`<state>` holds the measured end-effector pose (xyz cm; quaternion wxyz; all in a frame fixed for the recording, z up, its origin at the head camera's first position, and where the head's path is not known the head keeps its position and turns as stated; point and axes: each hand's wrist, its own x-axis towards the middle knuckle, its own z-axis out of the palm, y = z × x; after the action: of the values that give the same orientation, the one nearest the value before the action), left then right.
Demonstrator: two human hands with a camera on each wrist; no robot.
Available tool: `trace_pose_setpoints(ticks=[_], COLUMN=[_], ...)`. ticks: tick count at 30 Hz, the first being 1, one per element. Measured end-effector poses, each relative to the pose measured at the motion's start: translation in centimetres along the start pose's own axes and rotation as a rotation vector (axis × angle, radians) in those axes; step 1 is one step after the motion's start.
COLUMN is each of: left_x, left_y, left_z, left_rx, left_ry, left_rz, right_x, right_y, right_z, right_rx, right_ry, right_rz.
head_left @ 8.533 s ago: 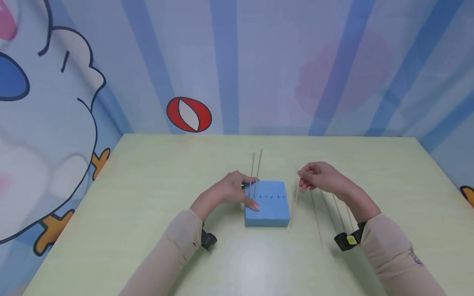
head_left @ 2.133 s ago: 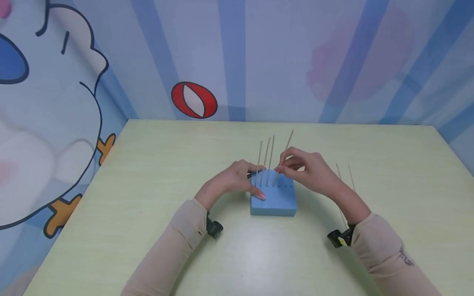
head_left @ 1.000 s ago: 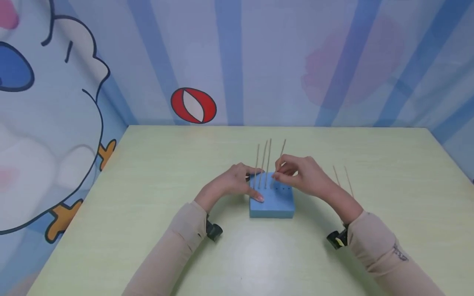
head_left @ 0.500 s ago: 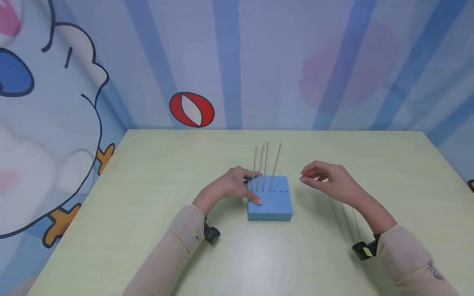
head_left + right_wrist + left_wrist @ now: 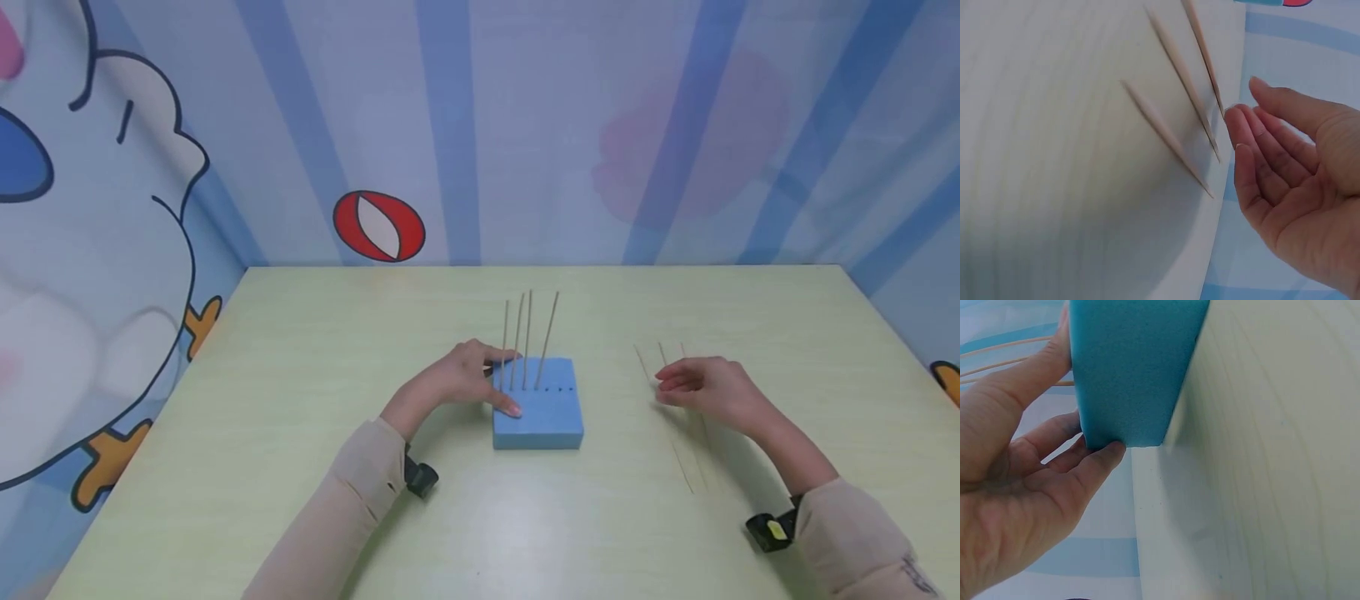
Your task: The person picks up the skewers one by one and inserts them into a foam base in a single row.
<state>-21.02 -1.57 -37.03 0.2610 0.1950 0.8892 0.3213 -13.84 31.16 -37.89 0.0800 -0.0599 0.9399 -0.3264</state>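
Note:
My left hand (image 5: 465,379) holds a blue foam block (image 5: 540,417) at its left side, thumb on the top face and fingers at the back. In the left wrist view, fingertips press the end of the block. Several thin wooden skewers stand in a row in its top; the rightmost skewer (image 5: 548,337) leans right. Small dark holes (image 5: 559,389) continue the row. My right hand (image 5: 708,387) hovers with relaxed fingers over three loose skewers on the table. In the right wrist view, its fingertips are close to the end of one loose skewer (image 5: 1204,56), nothing held.
The pale wooden table (image 5: 337,350) ends at the back against a striped blue cloth (image 5: 525,142) with cartoon prints. More of the same backdrop rises at the left. A black camera sits on each wrist.
Since earlier, more skewers have come to stand in the block. My right hand has let go of the rightmost one and moved right to the loose skewers. My left hand stays on the block.

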Motion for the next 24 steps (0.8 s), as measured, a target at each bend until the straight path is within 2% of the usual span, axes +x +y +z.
trace_pose_setpoints(ticks=[8, 14, 24], left_x=[0.3, 0.4, -0.2], left_y=[0.3, 0.5, 0.1], left_z=[0.1, 0.1, 0.0], left_rx=[0.010, 0.016, 0.021], left_ry=[-0.007, -0.010, -0.001], left_rz=[0.021, 0.009, -0.010], right_x=[0.4, 0.7, 1.2], right_y=[0.1, -0.2, -2.5], right_z=[0.4, 0.6, 1.0], right_rx=[-0.010, -0.017, -0.073], right_ry=[-0.023, -0.033, -0.056], right_rz=[0.147, 0.245, 0.246])
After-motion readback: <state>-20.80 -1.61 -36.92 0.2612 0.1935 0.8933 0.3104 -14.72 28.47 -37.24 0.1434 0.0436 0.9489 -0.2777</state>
